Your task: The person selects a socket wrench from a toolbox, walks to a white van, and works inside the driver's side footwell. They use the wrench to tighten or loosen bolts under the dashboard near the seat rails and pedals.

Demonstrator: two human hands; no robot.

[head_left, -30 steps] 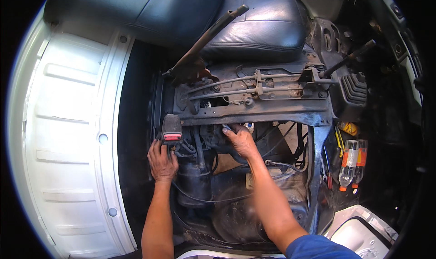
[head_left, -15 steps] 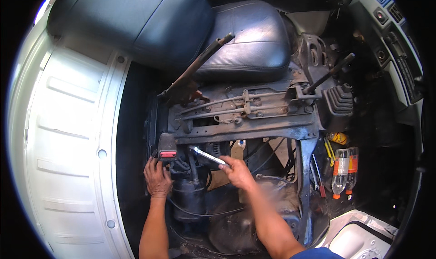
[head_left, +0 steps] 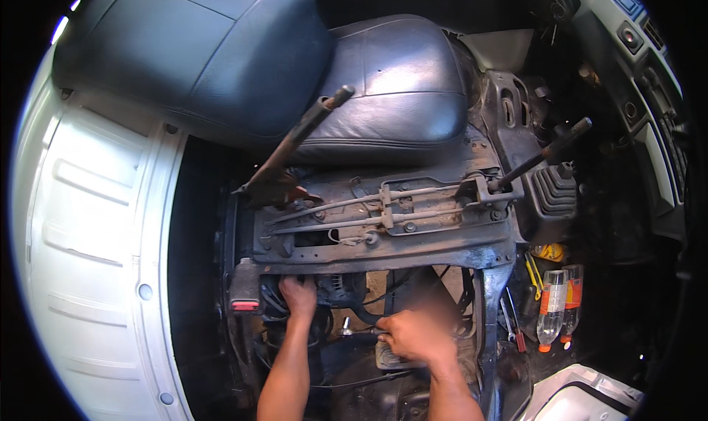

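Observation:
My left hand (head_left: 299, 297) reaches into the engine bay just under the edge of the metal cross panel (head_left: 383, 256). Its fingertips go out of sight among dark hoses and parts, so what they touch is hidden. My right hand (head_left: 417, 337), partly blurred, is closed around the handle of a ratchet wrench (head_left: 347, 326). The tool's bright metal end sticks out to the left over the opening. To the left of my left hand stands a black seat belt buckle with a red button (head_left: 245, 305).
A rusty lever (head_left: 295, 137) rises beside the black seat (head_left: 398, 89). A gear lever (head_left: 546, 152) stands farther right. On the floor at right lie two plastic bottles (head_left: 551, 310), a yellow-handled tool (head_left: 533, 275), a screwdriver (head_left: 519, 332) and a yellow can (head_left: 548, 252).
My left hand has moved from beside the buckle rightward, under the panel edge. The right hand has drawn the ratchet wrench back to the right and nearer me. The whole view has shifted.

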